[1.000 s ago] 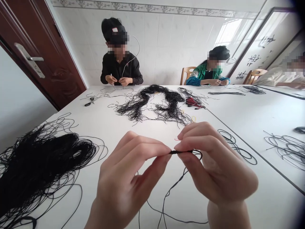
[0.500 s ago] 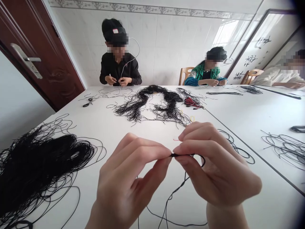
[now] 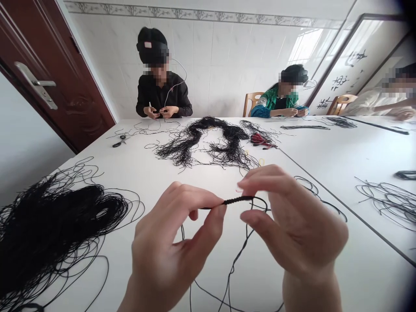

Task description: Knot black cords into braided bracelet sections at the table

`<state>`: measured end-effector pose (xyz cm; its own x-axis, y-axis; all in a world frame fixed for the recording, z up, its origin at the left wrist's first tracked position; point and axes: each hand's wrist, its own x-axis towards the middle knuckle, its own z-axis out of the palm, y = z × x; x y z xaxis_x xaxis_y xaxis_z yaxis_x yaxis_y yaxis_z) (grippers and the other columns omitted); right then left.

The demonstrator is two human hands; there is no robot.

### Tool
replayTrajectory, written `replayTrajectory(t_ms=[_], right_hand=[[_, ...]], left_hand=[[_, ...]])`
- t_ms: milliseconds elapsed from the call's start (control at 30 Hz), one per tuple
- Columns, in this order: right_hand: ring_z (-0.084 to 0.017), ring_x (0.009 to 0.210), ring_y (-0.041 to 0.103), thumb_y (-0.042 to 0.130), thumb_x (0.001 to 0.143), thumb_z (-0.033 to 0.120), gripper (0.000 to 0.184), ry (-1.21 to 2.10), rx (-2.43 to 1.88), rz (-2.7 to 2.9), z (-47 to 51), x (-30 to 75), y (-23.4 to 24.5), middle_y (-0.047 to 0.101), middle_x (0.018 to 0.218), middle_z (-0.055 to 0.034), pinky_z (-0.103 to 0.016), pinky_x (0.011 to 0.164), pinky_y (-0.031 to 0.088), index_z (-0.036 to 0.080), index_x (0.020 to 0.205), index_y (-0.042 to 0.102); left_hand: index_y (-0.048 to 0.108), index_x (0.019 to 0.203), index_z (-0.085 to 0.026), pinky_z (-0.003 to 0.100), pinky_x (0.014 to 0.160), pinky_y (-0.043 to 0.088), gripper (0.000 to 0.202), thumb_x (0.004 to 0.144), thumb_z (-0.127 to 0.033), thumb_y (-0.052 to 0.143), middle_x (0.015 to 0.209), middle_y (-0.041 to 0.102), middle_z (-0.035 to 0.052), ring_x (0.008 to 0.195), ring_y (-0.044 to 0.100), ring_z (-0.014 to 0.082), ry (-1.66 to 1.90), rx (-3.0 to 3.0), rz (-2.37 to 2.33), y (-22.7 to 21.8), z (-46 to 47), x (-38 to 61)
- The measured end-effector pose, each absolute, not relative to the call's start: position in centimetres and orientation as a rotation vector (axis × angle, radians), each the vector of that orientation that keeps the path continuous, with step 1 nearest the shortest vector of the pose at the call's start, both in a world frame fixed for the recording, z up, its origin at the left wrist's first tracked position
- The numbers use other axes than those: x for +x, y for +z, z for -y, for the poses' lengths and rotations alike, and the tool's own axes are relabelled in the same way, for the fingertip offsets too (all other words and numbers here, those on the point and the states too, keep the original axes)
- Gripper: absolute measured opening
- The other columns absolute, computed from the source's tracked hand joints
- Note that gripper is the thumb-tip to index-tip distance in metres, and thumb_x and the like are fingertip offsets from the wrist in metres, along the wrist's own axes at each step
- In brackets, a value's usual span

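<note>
A braided black cord is pinched between the thumb and forefinger of my left hand. Its knotted stretch points to the right and ends in a small loop. Around that loop my right hand is open, thumb and fingers apart; whether a fingertip still touches the cord I cannot tell. Loose cord ends hang below the braid toward the tabletop. Part of the cord is hidden behind my left fingers.
A large tangle of black cord lies at the left, another bundle mid-table. Black scissors and red-handled tools lie farther back. More cord is at the right. Several people sit across the white table.
My right fingers have parted from their pinch and let the cord show. The braid, still in my left hand, now slopes slightly upward to the right.
</note>
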<state>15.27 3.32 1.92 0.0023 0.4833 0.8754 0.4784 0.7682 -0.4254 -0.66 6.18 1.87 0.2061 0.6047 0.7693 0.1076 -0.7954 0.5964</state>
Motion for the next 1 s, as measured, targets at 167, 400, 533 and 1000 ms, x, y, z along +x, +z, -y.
replayTrajectory(t_ms=[167,400,533,1000], right_hand=[[-0.016,0.071,0.064,0.067,0.09,0.027,0.009,-0.096,-0.81,1.241,-4.0,15.8,1.7,0.062,0.071,-0.0007,-0.035,0.071,0.055,0.019,0.086,0.065],[-0.014,0.083,0.068,0.046,0.095,0.014,0.021,-0.202,-1.242,1.259,-5.1,18.5,0.7,0.068,0.083,0.0006,-0.036,0.085,0.055,0.022,0.086,0.064],[-0.025,0.126,0.055,0.058,0.082,0.013,0.035,-0.129,-1.215,1.306,-5.4,18.9,0.4,0.056,0.128,-0.0085,-0.049,0.101,0.048,0.024,0.113,0.048],[-0.023,0.107,0.063,0.055,0.082,0.002,0.031,-0.037,-0.726,1.551,-4.0,16.5,1.7,0.065,0.104,-0.0081,-0.045,0.091,0.054,0.02,0.106,0.058]], left_hand=[[0.063,0.083,-0.03,0.034,0.056,0.041,0.019,0.086,-0.011,0.062,0.069,0.063,-0.0049,0.059,0.05,0.0137,1.637,1.972,-0.768,1.9,-6.0,-0.5],[0.062,0.083,-0.029,0.033,0.054,0.04,0.019,0.087,-0.01,0.061,0.07,0.062,-0.0037,0.061,0.051,0.0137,1.586,1.946,-0.815,2.1,-5.6,-0.8],[0.062,0.081,-0.028,0.033,0.054,0.041,0.017,0.088,-0.013,0.061,0.07,0.062,-0.0024,0.062,0.053,0.0148,1.572,1.933,-0.825,2.1,-5.6,-0.8],[0.065,0.078,-0.029,0.031,0.057,0.045,0.018,0.085,-0.013,0.064,0.07,0.065,-0.0039,0.064,0.058,0.0149,1.501,1.94,-0.932,2.8,-5.3,-1.0]])
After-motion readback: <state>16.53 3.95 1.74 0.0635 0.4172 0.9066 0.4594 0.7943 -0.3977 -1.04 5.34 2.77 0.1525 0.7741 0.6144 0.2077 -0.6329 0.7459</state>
